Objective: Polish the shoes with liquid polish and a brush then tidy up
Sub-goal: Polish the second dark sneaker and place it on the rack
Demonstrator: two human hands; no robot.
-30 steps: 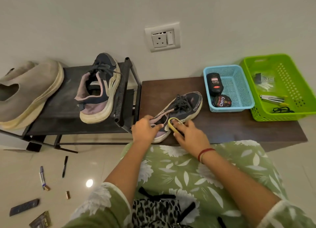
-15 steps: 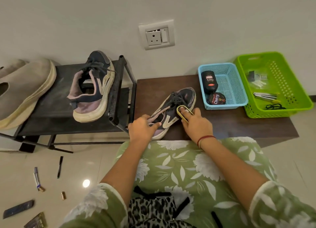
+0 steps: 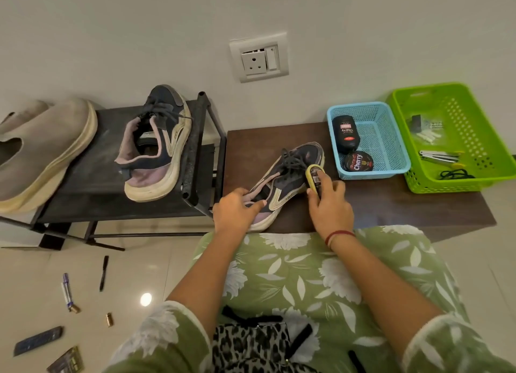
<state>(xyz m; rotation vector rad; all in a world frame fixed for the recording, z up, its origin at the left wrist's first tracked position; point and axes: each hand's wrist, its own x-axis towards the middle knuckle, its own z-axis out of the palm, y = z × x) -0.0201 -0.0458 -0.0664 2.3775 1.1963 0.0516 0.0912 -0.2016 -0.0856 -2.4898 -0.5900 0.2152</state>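
A dark blue sneaker with a cream sole lies on the brown table, toe pointing away. My left hand grips its heel end. My right hand holds a small yellow-edged brush pressed against the sneaker's right side near the laces. The matching sneaker stands on a black rack to the left. A black liquid polish bottle and a round Cherry polish tin lie in the blue basket.
A green basket with small tools sits at the table's right end. A large beige shoe rests on the rack's left. Pens, batteries and a remote lie on the tiled floor. A wall socket is above.
My right hand has slid the brush forward along the sneaker's side, from near the heel toward the laces. My left hand has stayed on the heel.
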